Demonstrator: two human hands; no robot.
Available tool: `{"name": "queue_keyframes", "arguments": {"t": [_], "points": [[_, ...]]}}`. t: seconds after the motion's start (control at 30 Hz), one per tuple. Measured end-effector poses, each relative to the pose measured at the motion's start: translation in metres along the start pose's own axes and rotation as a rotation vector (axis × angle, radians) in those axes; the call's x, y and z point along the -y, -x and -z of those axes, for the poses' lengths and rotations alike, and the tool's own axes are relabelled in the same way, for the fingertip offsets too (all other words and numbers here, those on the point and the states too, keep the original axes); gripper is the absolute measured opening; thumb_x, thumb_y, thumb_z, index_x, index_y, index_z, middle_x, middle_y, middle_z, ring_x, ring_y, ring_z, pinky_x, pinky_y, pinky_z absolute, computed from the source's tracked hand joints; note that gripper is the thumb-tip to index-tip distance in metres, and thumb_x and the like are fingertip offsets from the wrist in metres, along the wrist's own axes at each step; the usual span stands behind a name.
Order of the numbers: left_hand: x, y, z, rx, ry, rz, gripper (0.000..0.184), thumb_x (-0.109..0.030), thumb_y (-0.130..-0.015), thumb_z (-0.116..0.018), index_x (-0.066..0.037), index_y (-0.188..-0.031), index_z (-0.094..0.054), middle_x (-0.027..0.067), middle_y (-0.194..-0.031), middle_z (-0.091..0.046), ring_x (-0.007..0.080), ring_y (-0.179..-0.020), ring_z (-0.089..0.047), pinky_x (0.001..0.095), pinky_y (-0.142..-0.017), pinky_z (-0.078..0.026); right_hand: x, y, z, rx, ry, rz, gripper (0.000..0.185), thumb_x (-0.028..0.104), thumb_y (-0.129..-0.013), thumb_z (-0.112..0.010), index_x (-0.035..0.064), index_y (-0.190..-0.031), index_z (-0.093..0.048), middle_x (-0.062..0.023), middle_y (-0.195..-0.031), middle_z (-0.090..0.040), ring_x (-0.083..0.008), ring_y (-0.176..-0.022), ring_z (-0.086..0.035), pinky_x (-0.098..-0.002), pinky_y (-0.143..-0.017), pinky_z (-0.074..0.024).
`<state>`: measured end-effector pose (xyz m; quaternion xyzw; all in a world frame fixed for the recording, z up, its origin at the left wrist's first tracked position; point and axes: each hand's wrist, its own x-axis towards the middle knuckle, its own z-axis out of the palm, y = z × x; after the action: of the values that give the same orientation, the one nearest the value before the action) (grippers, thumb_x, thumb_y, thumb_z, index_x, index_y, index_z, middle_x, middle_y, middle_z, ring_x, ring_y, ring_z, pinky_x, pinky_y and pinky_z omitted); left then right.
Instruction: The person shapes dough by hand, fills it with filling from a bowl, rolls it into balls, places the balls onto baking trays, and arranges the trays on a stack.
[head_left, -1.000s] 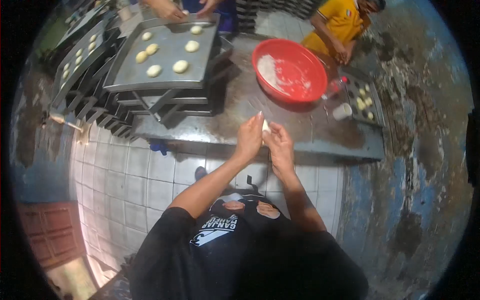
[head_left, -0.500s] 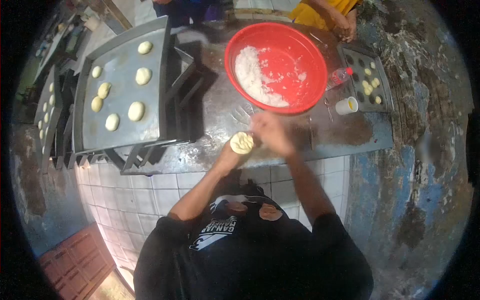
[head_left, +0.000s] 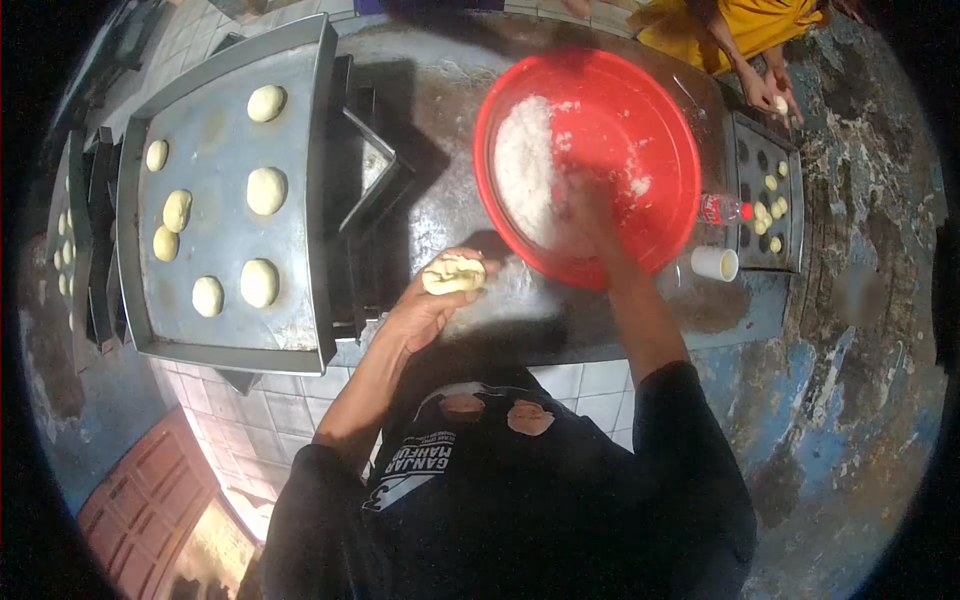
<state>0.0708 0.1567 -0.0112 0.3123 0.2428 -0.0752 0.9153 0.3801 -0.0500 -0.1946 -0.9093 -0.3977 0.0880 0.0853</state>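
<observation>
A flattened, cupped piece of pale dough [head_left: 453,277] rests in my left hand [head_left: 420,312], whose fingers curl round it above the table's front part. My right hand [head_left: 585,210] reaches into the large red basin [head_left: 625,120], at the edge of a heap of white crumbly filling [head_left: 522,150]. Motion blurs its fingers, so I cannot make out whether they hold any filling. Left of my left hand, a metal baking tray [head_left: 225,100] bears several round dough balls [head_left: 266,191], two of them touching.
Right of the basin lie a bottle with a red cap [head_left: 722,209] and a white cup [head_left: 715,264]. Beyond them is a dark moulded pan [head_left: 790,250] with small dough pieces. A co-worker's hands [head_left: 770,90] hold a small pale ball. More trays stand at far left.
My right hand has moved from beside the dough into the basin. My left hand, still holding the dough, has shifted slightly left and away from me. The camera view has shifted.
</observation>
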Motion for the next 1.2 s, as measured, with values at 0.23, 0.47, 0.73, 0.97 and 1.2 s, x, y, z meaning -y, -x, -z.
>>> {"name": "queue_keyframes", "arguments": {"t": [0.23, 0.47, 0.73, 0.97, 1.2], "points": [[0.018, -0.027, -0.02, -0.143, -0.607, -0.304, 0.057, -0.006, -0.089, -0.076, -0.012, -0.139, -0.05, 0.0094, -0.119, -0.067, 0.0172, -0.112, -0.064, 0.0331, -0.094, -0.054, 0.001, 0.059, 0.122, 0.029, -1.439, -0.182, 0.023, 0.018, -0.095, -0.068, 0.0014, -0.111, -0.067, -0.0058, -0.1, -0.07, -0.0156, -0.09, -0.065, -0.0313, -0.086, -0.0524], [0.082, -0.057, -0.08, -0.003, -0.875, -0.504, 0.079, -0.013, -0.083, -0.082, -0.006, -0.144, -0.033, 0.014, -0.118, -0.065, 0.0211, -0.11, -0.065, 0.0346, -0.095, -0.053, 0.113, 0.148, 0.188, 0.025, -0.858, 0.177, 0.027, 0.009, -0.096, -0.059, -0.0038, -0.12, -0.064, -0.0137, -0.109, -0.07, -0.024, -0.096, -0.068, -0.0366, -0.084, -0.0553], [0.151, -0.024, -0.109, 0.072, -0.794, -0.516, 0.066, -0.006, -0.082, -0.079, -0.004, -0.137, -0.041, 0.0105, -0.117, -0.065, 0.0208, -0.108, -0.063, 0.0355, -0.092, -0.053, 0.151, 0.294, 0.187, -0.384, -0.421, 0.398, 0.059, -0.009, -0.087, -0.048, -0.0032, -0.145, -0.046, -0.029, -0.127, -0.062, -0.0411, -0.105, -0.066, -0.0462, -0.091, -0.0541], [0.192, 0.048, -0.129, 0.182, -0.683, -0.482, 0.067, 0.009, -0.076, -0.076, -0.009, -0.133, -0.047, 0.0031, -0.117, -0.06, 0.0156, -0.11, -0.059, 0.0322, -0.096, -0.05, 0.111, 0.33, 0.155, -0.262, -1.186, -0.159, 0.059, 0.013, -0.091, -0.073, 0.0001, -0.142, -0.047, -0.0119, -0.11, -0.07, -0.0185, -0.094, -0.068, -0.0325, -0.084, -0.0549], [0.198, 0.084, -0.137, 0.079, -0.907, -0.549, 0.062, 0.002, -0.078, -0.082, -0.009, -0.129, -0.05, 0.0034, -0.11, -0.061, 0.0152, -0.103, -0.061, 0.0297, -0.091, -0.052, 0.159, 0.388, 0.186, -0.457, -0.527, 0.375, 0.045, 0.0, -0.093, -0.059, -0.0007, -0.138, -0.051, -0.0167, -0.103, -0.071, -0.0295, -0.093, -0.069, -0.0412, -0.089, -0.0547]]}}
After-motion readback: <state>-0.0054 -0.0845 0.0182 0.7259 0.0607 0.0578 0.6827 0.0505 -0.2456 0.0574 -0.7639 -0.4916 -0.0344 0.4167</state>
